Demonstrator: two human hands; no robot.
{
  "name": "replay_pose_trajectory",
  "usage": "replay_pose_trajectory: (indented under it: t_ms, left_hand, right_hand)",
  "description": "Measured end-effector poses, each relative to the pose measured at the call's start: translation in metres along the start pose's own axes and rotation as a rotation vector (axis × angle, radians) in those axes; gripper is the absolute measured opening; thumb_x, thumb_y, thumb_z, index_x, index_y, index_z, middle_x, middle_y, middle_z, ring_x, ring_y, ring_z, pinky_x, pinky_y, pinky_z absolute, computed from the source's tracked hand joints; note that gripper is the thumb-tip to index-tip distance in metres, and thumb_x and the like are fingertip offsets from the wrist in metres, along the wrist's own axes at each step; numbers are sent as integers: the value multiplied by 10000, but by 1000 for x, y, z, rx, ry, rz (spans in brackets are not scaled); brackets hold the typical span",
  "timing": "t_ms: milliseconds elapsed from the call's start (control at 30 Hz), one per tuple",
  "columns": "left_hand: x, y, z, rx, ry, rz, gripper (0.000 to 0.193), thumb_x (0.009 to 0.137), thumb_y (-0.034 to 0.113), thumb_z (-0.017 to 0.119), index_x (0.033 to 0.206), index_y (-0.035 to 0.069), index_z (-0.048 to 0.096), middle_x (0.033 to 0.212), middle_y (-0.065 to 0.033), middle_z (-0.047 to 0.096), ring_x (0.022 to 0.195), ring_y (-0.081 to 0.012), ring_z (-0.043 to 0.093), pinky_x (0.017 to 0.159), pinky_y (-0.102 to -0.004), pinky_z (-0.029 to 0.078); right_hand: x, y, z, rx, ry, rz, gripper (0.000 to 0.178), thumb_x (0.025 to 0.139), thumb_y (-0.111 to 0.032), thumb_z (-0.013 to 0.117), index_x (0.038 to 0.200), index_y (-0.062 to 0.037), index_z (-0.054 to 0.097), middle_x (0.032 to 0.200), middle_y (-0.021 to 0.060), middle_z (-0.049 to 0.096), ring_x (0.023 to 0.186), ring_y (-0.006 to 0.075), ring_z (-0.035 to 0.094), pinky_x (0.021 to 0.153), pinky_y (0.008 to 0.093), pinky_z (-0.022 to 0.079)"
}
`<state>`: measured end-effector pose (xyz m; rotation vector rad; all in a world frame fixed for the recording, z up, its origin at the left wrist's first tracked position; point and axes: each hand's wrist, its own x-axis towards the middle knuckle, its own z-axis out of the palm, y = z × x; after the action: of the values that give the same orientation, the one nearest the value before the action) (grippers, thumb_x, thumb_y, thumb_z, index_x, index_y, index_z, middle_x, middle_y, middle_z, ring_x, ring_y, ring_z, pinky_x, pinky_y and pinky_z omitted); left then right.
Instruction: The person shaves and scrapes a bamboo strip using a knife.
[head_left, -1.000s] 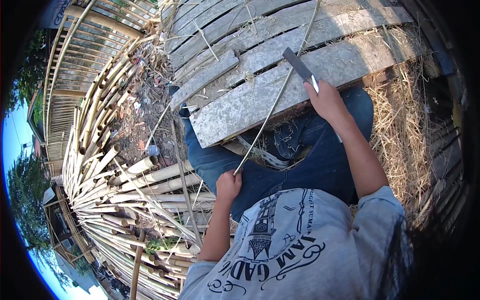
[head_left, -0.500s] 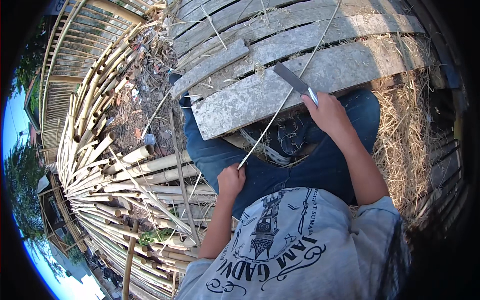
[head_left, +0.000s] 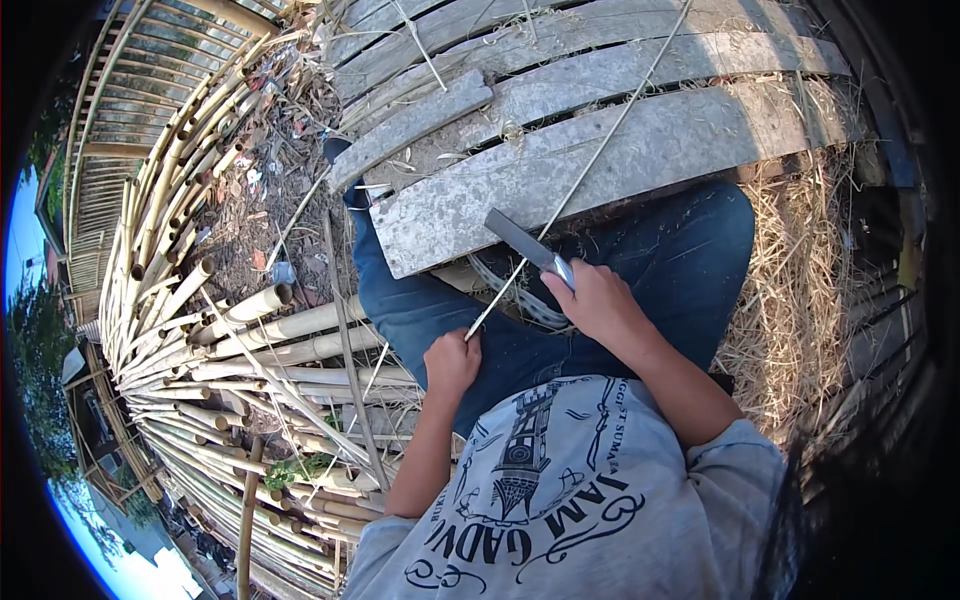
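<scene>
My left hand (head_left: pixel 452 360) is closed round the near end of a long, thin bamboo strip (head_left: pixel 603 150). From that fist the strip slants up and right across the plank table. A knife with a broad, dark, square-ended blade (head_left: pixel 518 238) is in my right hand (head_left: pixel 595 300), its fingers wrapped round the handle. The blade lies across the strip a short way from my left hand, over my lap; whether it touches the strip I cannot tell. Its tip points up and left toward the front plank (head_left: pixel 440 222).
A short loose board (head_left: pixel 412 130) rests on the table's left end. Cut bamboo poles (head_left: pixel 285 328) are piled to the left, with a bamboo fence (head_left: pixel 165 100) behind. Straw-like shavings (head_left: pixel 795 300) lie heaped at right. My bent legs (head_left: pixel 400 310) reach under the table.
My right hand and the knife have moved down and left along the strip, nearer to my left hand. My left hand keeps its grip at the strip's end.
</scene>
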<state>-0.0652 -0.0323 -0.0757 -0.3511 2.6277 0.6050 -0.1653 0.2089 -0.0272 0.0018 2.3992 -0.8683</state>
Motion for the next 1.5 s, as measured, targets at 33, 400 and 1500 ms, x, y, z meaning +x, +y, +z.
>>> replay_pose_trajectory:
  t_ms: [33, 400, 1500]
  left_hand:
    - [-1, 0, -1, 3, 2, -2, 286, 906, 277, 575, 786, 42, 686, 727, -228, 653, 718, -428, 645, 668, -510, 507]
    - [3, -2, 1, -21, -34, -9, 257, 896, 260, 577, 801, 51, 693, 722, -225, 654, 719, -423, 648, 678, -519, 510]
    - [0, -7, 6, 0, -10, -2, 247, 880, 247, 584, 767, 50, 682, 700, -222, 643, 695, -420, 642, 645, -508, 505]
  right_hand:
    - [0, 2, -4, -19, 32, -10, 465, 954, -434, 562, 874, 19, 631, 806, 292, 656, 815, 500, 628, 728, 544, 502]
    - [29, 29, -46, 58, 317, 61, 487, 950, -416, 568, 882, 62, 637, 808, 303, 658, 809, 492, 638, 706, 527, 514]
    - [25, 39, -42, 96, 447, 85, 460, 956, -395, 575, 845, 50, 605, 776, 303, 643, 813, 500, 625, 681, 532, 503]
